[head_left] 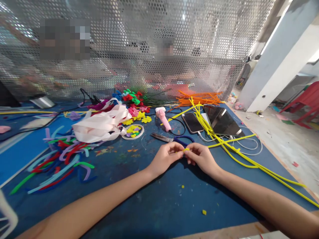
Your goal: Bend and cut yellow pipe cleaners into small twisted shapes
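My left hand [166,157] and my right hand [201,156] meet above the middle of the blue table. Between their pinched fingertips is a small yellow piece [186,150], apparently pipe cleaner, mostly covered by the fingers. Just behind the hands lie scissors [183,138] with dark blue handles, blades pointing left. Nearer to me, two tiny yellow scraps [204,212] rest on the table. Long yellow pipe cleaners [225,146] run diagonally past my right hand.
A pink glue gun [163,119], a phone [192,122] and a dark tablet [223,120] lie behind. Pale ribbon [99,122], coloured pipe cleaner pieces [59,162] and a ring [133,131] holding small shapes are leftward. Orange stems [199,98] lie before a perforated metal screen [139,43].
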